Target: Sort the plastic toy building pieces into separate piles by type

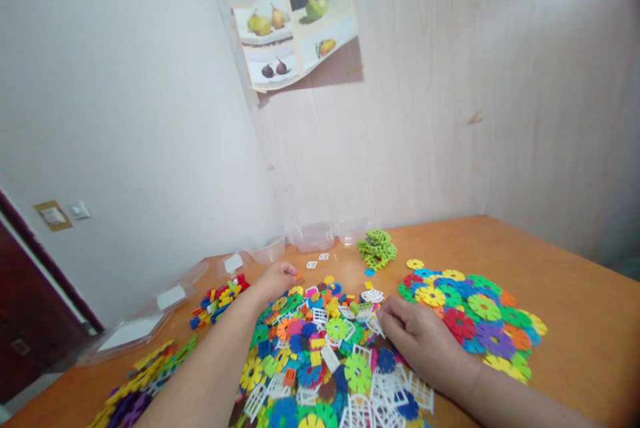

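A small orange plastic piece (298, 277) sits at the fingertips of the nearer left hand (277, 281), seemingly pinched, its long axis unclear, while the curled right hand (411, 329), contents hidden, is rightward beside white plastic lattice pieces (373, 296).

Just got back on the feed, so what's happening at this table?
A person's left hand is at the far edge of a mixed pile of plastic pieces, an orange piece at its fingertips; whether it is gripped is unclear. The right hand, fingers curled, is beside white lattice pieces. Small bricks lie left, notched discs right, and a green cluster farther back.
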Demonstrator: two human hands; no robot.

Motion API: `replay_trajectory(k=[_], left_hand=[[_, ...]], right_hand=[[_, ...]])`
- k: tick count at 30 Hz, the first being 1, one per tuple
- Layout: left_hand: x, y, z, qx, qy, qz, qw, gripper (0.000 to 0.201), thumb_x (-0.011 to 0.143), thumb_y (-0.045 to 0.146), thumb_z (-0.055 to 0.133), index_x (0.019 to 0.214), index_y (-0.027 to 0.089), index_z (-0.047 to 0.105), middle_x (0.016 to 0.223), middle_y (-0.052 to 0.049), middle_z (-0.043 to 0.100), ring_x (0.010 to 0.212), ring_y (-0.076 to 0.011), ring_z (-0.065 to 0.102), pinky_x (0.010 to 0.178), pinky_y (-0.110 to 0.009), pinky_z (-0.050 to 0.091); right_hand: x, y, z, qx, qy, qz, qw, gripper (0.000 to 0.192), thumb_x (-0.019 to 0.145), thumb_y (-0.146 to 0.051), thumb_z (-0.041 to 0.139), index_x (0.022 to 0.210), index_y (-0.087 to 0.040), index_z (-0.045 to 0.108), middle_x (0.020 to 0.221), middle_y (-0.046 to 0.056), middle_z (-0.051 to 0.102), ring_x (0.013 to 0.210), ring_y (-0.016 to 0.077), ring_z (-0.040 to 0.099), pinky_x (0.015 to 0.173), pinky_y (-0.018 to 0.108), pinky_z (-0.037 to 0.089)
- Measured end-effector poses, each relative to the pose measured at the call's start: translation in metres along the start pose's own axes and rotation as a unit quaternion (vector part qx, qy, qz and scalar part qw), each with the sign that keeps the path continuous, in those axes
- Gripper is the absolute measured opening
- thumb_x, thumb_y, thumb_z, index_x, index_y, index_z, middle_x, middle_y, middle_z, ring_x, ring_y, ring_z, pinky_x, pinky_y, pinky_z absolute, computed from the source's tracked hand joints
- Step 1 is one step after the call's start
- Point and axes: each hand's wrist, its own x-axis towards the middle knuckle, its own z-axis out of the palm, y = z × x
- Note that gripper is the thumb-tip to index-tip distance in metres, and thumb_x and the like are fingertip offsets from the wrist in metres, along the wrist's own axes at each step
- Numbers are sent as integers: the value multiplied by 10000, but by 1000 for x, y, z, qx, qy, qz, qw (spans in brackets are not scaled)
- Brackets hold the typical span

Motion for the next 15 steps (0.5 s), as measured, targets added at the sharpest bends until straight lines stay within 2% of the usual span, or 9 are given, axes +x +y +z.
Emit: replay_trajectory(k=[4, 9, 12, 15], left_hand=[[-1, -16, -40, -14, 85, -2, 996, 172, 701, 192, 586, 841, 153, 677, 707, 11, 646, 641, -123, 550, 557, -197, 379], [-12, -56, -88, -7, 164, -44, 985, 162, 720, 221, 602, 862, 154, 643, 646, 25, 614, 569, -120, 538, 525, -200, 373], [-22, -81, -104, 10, 202, -74, 976, 132, 726, 221, 625, 842, 158, 627, 654, 18, 624, 590, -129, 567, 541, -204, 389], [-30, -102, -109, 35, 222, -101, 969, 107, 712, 199, 654, 809, 167, 625, 657, 10, 633, 598, -143, 578, 544, -214, 386]], right_hand=[[-1, 1, -1, -8, -1, 2, 1000, 345, 958, -437, 366, 715, -220, 480, 640, -23, 560, 610, 139, 532, 587, 250, 354], [-1, 2, -1, -7, -8, -2, 1000, 361, 948, -464, 368, 723, -222, 514, 651, -8, 583, 615, 154, 535, 586, 262, 363], [0, 4, 0, 1, -6, -7, 1000, 355, 932, -470, 391, 732, -225, 552, 660, 4, 608, 618, 166, 540, 580, 269, 369], [0, 5, 0, 14, 2, -5, 1000, 330, 904, -477, 435, 731, -231, 571, 663, 12, 624, 618, 177, 544, 566, 272, 374]])
